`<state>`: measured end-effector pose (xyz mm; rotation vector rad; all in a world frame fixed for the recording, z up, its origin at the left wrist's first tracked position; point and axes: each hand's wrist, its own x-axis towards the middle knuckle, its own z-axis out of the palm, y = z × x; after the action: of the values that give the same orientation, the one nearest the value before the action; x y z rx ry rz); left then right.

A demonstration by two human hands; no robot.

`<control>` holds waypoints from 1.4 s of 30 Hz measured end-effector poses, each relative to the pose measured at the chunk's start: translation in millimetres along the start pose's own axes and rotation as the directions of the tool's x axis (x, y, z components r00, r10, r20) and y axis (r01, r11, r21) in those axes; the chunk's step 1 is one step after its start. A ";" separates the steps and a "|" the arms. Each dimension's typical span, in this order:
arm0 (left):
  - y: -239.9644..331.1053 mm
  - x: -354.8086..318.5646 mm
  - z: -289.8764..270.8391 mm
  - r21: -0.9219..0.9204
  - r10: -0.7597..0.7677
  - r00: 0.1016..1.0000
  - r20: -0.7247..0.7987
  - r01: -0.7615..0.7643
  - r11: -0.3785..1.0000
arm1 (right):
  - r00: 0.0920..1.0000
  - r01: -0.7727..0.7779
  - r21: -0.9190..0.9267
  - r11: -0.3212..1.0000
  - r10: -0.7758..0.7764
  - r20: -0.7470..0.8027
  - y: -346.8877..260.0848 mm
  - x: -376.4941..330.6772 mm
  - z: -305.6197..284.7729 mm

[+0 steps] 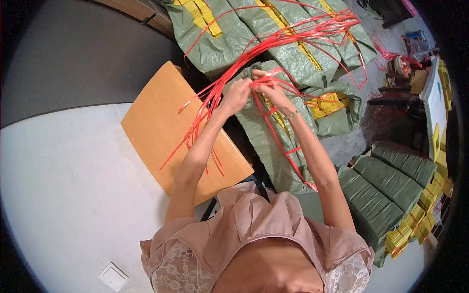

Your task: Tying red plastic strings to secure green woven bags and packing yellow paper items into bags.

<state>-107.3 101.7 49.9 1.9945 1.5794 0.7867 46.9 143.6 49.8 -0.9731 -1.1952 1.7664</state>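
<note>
Both of my hands are together over the top end of a green woven sack (256, 132) bound lengthwise and across with red plastic twine. My left hand (236, 97) is closed, its fingertips meeting the red strands there. Beside it, my right hand (273, 94) grips several strands of the same red twine (267, 45), which trail out to its right. A long loose bundle of that twine fans over the sacks behind and drops past my left forearm onto an orange-brown wooden board (176, 117). Yellow edges show through a gap in the bound sack; my fingers partly hide the strands.
Larger green sacks (215, 51) with yellow contents stand at the back. A smaller open sack (337, 124) sits right of my right forearm. Dark green packs (378, 180) and yellow bundles (400, 237) line the right. A white wall (73, 171) with a switch (114, 276) is left.
</note>
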 end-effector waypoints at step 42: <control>-1.7 -1.4 44.3 -0.065 -0.734 0.679 0.001 0.733 0.677 | 0.891 -0.404 -0.172 0.898 0.345 -0.294 32.6 -43.3 -7.0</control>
<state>-78.1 100.1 16.5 1.1025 2.1106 0.5041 64.9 98.8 24.2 -1.6135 -1.1098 1.7432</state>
